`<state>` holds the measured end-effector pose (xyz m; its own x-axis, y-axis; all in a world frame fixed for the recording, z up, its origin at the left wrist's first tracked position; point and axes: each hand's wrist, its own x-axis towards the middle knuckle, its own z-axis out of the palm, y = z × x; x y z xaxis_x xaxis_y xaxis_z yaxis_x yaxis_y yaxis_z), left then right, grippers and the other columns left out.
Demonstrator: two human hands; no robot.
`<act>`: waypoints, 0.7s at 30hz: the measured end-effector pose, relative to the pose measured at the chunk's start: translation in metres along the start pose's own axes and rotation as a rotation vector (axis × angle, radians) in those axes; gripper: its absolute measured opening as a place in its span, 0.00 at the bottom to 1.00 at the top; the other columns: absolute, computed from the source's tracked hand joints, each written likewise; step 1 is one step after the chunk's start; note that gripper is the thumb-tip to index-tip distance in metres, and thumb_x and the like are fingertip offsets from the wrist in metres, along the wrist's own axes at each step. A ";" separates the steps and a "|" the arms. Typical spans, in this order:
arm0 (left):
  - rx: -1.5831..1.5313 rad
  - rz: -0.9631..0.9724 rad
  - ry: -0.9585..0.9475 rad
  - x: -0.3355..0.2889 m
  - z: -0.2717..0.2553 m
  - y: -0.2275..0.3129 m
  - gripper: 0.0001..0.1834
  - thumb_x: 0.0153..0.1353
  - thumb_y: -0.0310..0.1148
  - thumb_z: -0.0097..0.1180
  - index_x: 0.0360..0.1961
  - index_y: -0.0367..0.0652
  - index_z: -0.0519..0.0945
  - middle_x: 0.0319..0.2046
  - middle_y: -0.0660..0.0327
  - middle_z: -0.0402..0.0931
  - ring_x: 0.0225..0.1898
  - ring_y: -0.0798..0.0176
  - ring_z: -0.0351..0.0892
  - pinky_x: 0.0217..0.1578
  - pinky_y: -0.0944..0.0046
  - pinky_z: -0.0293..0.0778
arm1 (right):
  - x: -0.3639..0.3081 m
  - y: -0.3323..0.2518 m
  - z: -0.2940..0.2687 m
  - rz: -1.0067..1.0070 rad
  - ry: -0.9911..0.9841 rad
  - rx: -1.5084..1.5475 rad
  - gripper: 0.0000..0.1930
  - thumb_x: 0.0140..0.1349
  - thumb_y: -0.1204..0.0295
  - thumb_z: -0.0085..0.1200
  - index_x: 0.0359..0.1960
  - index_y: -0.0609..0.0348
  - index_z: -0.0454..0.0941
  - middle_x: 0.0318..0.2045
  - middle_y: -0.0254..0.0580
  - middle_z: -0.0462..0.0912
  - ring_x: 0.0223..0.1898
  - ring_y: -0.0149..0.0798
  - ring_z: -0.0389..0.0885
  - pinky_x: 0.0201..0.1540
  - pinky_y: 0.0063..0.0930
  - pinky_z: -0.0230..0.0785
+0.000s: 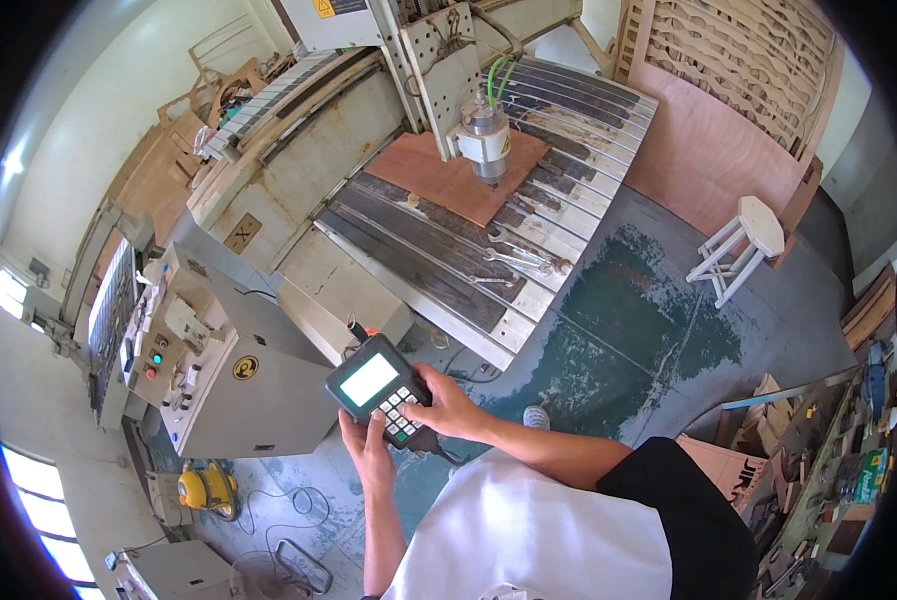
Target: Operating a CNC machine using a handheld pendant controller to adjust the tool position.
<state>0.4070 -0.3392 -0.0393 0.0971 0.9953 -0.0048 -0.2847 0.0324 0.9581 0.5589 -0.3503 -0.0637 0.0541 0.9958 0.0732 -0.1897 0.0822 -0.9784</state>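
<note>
Between my two hands is a black handheld controller (381, 392) with a lit screen and a pad of light keys. My left hand (369, 452) grips its lower left side, the thumb over the bottom keys. From the right, my right hand (451, 404) holds the other edge, its thumb on the keypad. A cable leaves the controller's lower end. Beyond it stands a CNC router, its silver spindle (486, 145) over a reddish-brown wood board (449, 178) on the slotted bed (409, 262). Whether the cutter touches the board I cannot tell.
Several wrenches (517, 260) lie on the bed's near corner. A grey control cabinet (249, 385) stands left, a yellow machine (207, 490) and loose cable below it. At right are a white stool (741, 245), leaning wood panels (709, 130) and a cluttered workbench (829, 490).
</note>
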 end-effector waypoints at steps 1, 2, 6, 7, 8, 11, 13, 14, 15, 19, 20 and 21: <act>0.008 -0.008 -0.011 0.000 -0.001 0.000 0.20 0.64 0.23 0.53 0.56 0.36 0.65 0.44 0.58 0.75 0.43 0.69 0.74 0.45 0.68 0.71 | 0.000 0.000 0.000 0.004 0.002 0.013 0.26 0.55 0.74 0.61 0.55 0.70 0.66 0.45 0.49 0.77 0.47 0.34 0.75 0.51 0.29 0.70; 0.008 -0.010 -0.013 0.000 -0.002 -0.002 0.20 0.64 0.23 0.53 0.56 0.36 0.65 0.44 0.58 0.75 0.43 0.69 0.74 0.45 0.68 0.71 | -0.001 0.001 -0.001 0.004 0.005 0.014 0.26 0.55 0.74 0.61 0.55 0.70 0.66 0.45 0.49 0.77 0.47 0.34 0.75 0.51 0.29 0.70; 0.074 -0.101 -0.069 0.005 0.003 -0.006 0.22 0.66 0.24 0.52 0.60 0.37 0.62 0.47 0.57 0.73 0.44 0.68 0.74 0.44 0.68 0.72 | -0.003 0.002 -0.009 0.052 0.066 0.002 0.27 0.55 0.74 0.61 0.55 0.71 0.66 0.44 0.50 0.78 0.46 0.35 0.77 0.50 0.30 0.70; 0.138 -0.144 -0.091 0.008 0.005 -0.007 0.23 0.66 0.25 0.52 0.60 0.37 0.61 0.47 0.57 0.73 0.45 0.67 0.74 0.44 0.68 0.73 | -0.003 0.002 -0.013 0.064 0.083 0.021 0.26 0.55 0.75 0.61 0.54 0.71 0.66 0.45 0.48 0.77 0.46 0.33 0.75 0.50 0.29 0.70; 0.263 -0.152 -0.147 0.010 0.009 -0.006 0.23 0.68 0.29 0.51 0.61 0.38 0.60 0.47 0.56 0.73 0.45 0.67 0.74 0.43 0.68 0.74 | -0.005 0.001 -0.020 0.038 0.106 -0.021 0.26 0.56 0.75 0.61 0.54 0.70 0.66 0.45 0.47 0.77 0.46 0.33 0.75 0.50 0.29 0.70; 0.254 -0.251 -0.310 0.022 0.024 -0.010 0.23 0.71 0.34 0.47 0.62 0.37 0.59 0.48 0.55 0.72 0.45 0.66 0.75 0.43 0.68 0.75 | -0.010 0.000 -0.047 0.104 0.193 -0.023 0.26 0.56 0.74 0.61 0.55 0.70 0.66 0.45 0.47 0.77 0.47 0.34 0.75 0.51 0.29 0.69; 0.324 -0.249 -0.307 0.034 0.027 -0.029 0.25 0.72 0.39 0.46 0.63 0.36 0.59 0.48 0.54 0.74 0.45 0.65 0.77 0.44 0.65 0.76 | -0.019 -0.003 -0.074 0.133 0.263 0.072 0.27 0.55 0.75 0.61 0.55 0.70 0.66 0.45 0.45 0.78 0.48 0.34 0.76 0.52 0.30 0.69; 0.320 -0.271 -0.345 0.044 0.039 -0.033 0.25 0.72 0.39 0.46 0.63 0.36 0.59 0.47 0.54 0.76 0.45 0.64 0.77 0.44 0.64 0.76 | -0.027 0.001 -0.090 0.129 0.321 0.108 0.26 0.55 0.75 0.61 0.55 0.69 0.66 0.45 0.45 0.78 0.46 0.34 0.76 0.50 0.30 0.70; 0.313 -0.287 -0.390 0.056 0.054 -0.038 0.26 0.72 0.40 0.46 0.63 0.35 0.60 0.46 0.53 0.77 0.45 0.64 0.77 0.44 0.63 0.76 | -0.034 0.004 -0.108 0.115 0.383 0.139 0.25 0.56 0.74 0.61 0.54 0.68 0.67 0.44 0.44 0.78 0.44 0.33 0.76 0.48 0.30 0.71; 0.520 -0.187 -0.360 0.102 0.099 -0.076 0.20 0.69 0.33 0.52 0.58 0.34 0.68 0.41 0.53 0.80 0.45 0.61 0.78 0.48 0.60 0.75 | -0.056 0.013 -0.191 0.245 0.514 0.320 0.25 0.56 0.77 0.59 0.56 0.67 0.65 0.44 0.43 0.77 0.46 0.32 0.76 0.49 0.30 0.70; 0.554 -0.136 -0.350 0.118 0.113 -0.092 0.19 0.66 0.31 0.55 0.55 0.34 0.70 0.39 0.54 0.81 0.42 0.65 0.80 0.44 0.65 0.75 | -0.062 0.019 -0.213 0.249 0.618 0.387 0.25 0.56 0.79 0.58 0.56 0.67 0.65 0.45 0.43 0.77 0.46 0.32 0.76 0.50 0.30 0.70; 0.558 -0.144 -0.337 0.136 0.129 -0.111 0.19 0.66 0.31 0.55 0.55 0.34 0.70 0.39 0.54 0.81 0.42 0.65 0.80 0.44 0.65 0.75 | -0.065 0.025 -0.237 0.251 0.724 0.451 0.25 0.56 0.80 0.57 0.56 0.66 0.65 0.45 0.43 0.77 0.47 0.33 0.76 0.50 0.30 0.70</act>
<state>0.5744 -0.2189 -0.1094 0.4160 0.8984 -0.1407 0.2813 0.0201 0.9594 0.7834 -0.4224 -0.1385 0.5366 0.7305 -0.4225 -0.6389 0.0246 -0.7689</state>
